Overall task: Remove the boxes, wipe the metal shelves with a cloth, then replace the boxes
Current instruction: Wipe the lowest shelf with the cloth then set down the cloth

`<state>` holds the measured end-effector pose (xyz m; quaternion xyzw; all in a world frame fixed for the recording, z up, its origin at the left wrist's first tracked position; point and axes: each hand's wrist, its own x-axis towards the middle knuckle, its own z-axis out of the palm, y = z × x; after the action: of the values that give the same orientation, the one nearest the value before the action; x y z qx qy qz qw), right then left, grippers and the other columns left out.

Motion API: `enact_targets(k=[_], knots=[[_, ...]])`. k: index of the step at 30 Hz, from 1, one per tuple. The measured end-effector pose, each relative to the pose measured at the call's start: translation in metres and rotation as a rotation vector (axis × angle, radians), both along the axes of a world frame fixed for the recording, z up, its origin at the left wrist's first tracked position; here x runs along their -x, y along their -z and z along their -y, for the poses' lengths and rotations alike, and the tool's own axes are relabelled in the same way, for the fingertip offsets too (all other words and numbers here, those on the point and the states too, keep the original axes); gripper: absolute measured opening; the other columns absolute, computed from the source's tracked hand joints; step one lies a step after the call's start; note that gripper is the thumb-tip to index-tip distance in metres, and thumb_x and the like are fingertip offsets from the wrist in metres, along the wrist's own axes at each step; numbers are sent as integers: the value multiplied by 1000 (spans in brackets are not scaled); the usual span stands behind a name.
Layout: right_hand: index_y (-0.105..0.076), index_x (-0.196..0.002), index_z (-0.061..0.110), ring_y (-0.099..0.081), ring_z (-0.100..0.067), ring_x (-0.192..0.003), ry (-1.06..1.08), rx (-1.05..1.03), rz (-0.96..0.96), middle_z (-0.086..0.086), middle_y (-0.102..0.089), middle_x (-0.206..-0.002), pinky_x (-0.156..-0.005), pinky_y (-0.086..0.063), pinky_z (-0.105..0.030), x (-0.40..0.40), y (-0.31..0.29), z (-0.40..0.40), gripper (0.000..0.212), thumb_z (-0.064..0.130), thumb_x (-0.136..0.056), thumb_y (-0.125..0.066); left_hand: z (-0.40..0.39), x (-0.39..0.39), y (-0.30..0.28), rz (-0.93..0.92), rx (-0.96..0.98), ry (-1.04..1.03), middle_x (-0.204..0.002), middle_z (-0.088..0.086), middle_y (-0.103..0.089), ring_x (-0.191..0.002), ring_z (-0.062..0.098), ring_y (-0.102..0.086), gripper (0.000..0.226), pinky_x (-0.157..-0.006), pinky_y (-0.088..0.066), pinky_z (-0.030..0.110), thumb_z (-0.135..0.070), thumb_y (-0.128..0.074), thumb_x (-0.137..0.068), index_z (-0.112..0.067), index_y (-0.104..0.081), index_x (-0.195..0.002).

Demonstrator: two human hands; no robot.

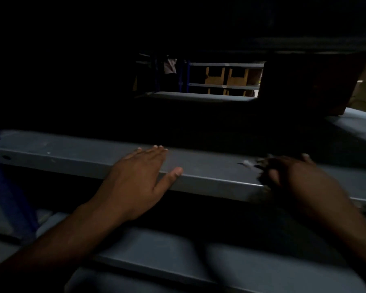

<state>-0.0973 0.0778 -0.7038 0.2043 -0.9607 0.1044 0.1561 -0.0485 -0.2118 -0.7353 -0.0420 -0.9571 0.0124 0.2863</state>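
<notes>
Metal shelf (199, 176) cleared here; wiping under way. Left hand (135, 180) rests flat, right hand (292, 176) grips dark cloth (262, 166). Boxes not replaced.

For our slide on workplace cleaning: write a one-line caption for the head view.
Left hand flat on grey metal shelf; right hand grips dark cloth on it.

1. left hand (138, 179) lies flat, palm down, fingers straight and together, thumb spread out to the side.
2. right hand (298, 176) is blurred, fingers curled around something dark.
3. both forearms reach forward from below.
</notes>
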Motion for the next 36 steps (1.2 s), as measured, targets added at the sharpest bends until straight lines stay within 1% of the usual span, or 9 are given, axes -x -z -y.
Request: enact_targets(k=[4, 8, 11, 14, 18, 22, 27, 33, 36], knots=[[-64, -104, 13, -57, -33, -103, 192, -43, -71, -14, -62, -110, -91, -42, -38, -6, 2, 38, 40, 37, -100, -33, 5, 5, 5, -64, -38, 65, -132, 10, -62, -125, 19, -56, 70, -111, -39, 40, -54, -21, -97, -7, -63, -127], [-68, -70, 4, -64, -38, -69, 80, -7, -269, -20, -66, -73, -66, -55, -42, -15, 3, 141, 31, 24, -80, -47, 5, 7, 7, -110, -107, 112, -124, 13, -66, -120, 22, -61, 53, -103, -46, 46, -31, -32, -95, -1, -67, -120], [-75, -93, 6, -70, -32, -94, 3, 156, -219, -18, -73, -100, -91, -54, -40, -17, 13, 178, 41, 27, -83, -41, 4, 9, 8, -82, -98, 97, -126, 10, -66, -121, 21, -60, 53, -105, -45, 46, -28, -35, -87, -3, -66, -122], [-70, -108, 12, -65, -24, -106, -65, 181, -179, -10, -70, -114, -101, -45, -31, -27, 16, 160, 40, 30, -85, -43, -1, 8, 7, -91, -143, 40, -127, 11, -65, -123, 21, -58, 52, -106, -44, 45, -28, -30, -94, -2, -66, -122], [-67, -116, 13, -59, -25, -114, -17, 75, -213, -9, -66, -120, -113, -31, -42, -25, 19, 86, 44, 29, -82, -43, -1, 7, 7, -116, -150, 59, -131, 14, -62, -126, 23, -56, 52, -108, -40, 45, -32, -31, -99, 0, -63, -126], [-67, -99, 8, -55, -31, -115, 222, 127, -193, -18, -64, -119, -115, -29, -47, -26, 18, 32, 35, 25, -86, -39, 24, 5, 7, -98, -127, 19, -134, 14, -60, -128, 25, -54, 64, -110, -36, 48, -52, -39, -98, 0, -62, -127], [-58, -112, -1, -46, -41, -109, 439, 349, -274, -28, -56, -117, -105, -35, -55, -38, 31, 74, 30, 22, -97, -46, 69, -6, 0, -35, -56, -136, -137, 17, -56, -131, 26, -51, 77, -112, -33, 49, -63, -37, -95, 1, -58, -130], [-49, -136, 2, -36, -41, -136, 61, 232, -119, -24, -47, -140, -120, -15, -50, -64, 36, 199, 65, 30, -78, -54, 73, -1, 5, -50, -78, -94, -138, 17, -55, -131, 27, -51, 61, -112, -33, 46, -45, -31, -101, 1, -56, -132], [-50, -134, 7, -39, -34, -135, -104, 116, -125, -19, -51, -137, -123, -11, -45, -62, 30, 240, 52, 22, -85, -48, 93, 1, 6, -126, -91, 26, -134, 13, -59, -127, 23, -55, 50, -109, -35, 40, -30, -28, -103, -1, -61, -128]])
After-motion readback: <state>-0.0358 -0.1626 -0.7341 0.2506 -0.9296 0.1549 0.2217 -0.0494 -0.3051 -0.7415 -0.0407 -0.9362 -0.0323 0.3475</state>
